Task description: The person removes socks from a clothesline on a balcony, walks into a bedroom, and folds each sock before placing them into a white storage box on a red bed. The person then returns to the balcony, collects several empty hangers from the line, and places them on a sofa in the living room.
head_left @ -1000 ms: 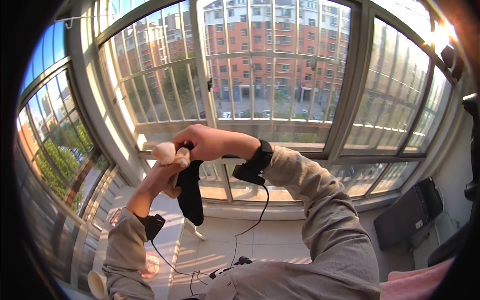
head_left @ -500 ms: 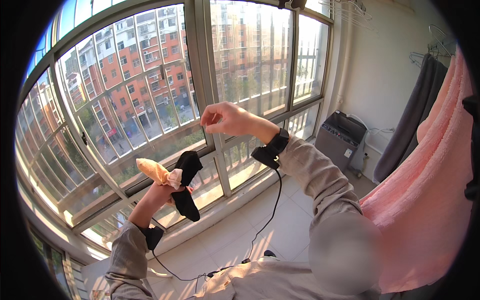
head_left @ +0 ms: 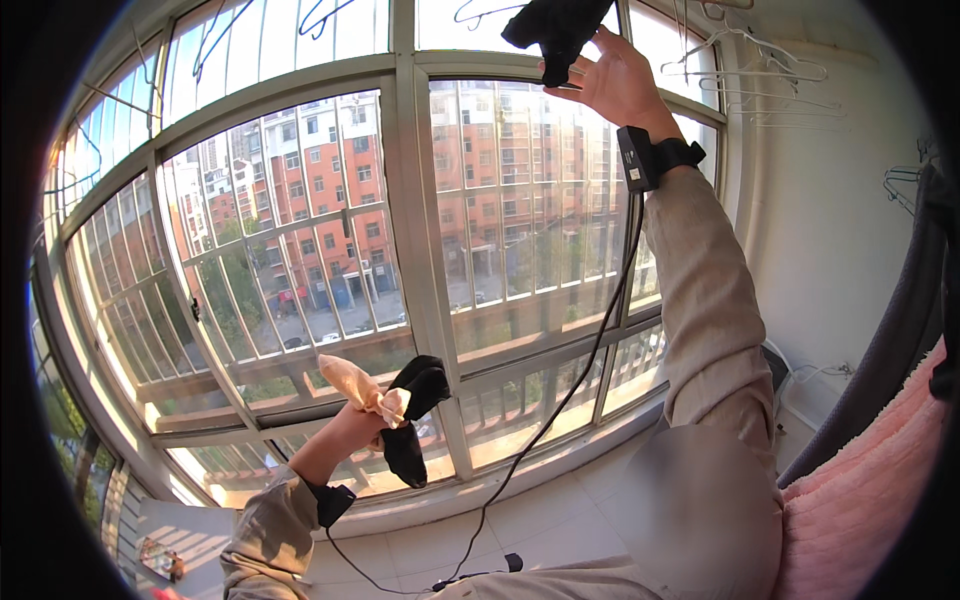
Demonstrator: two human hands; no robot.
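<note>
Beige long sleeves, black wrist bands with trailing black cable.

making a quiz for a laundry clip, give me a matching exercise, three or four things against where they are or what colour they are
Things:
1. right hand
2. left hand
3. pink towel
4. empty wire hangers

Places or states:
a. low at the right edge
b. raised overhead at a black garment
c. hanging near the top right by the white wall
d. lowered before the window, gripping a black sock and a peach sock

Pairs: 1-b, 2-d, 3-a, 4-c
</note>
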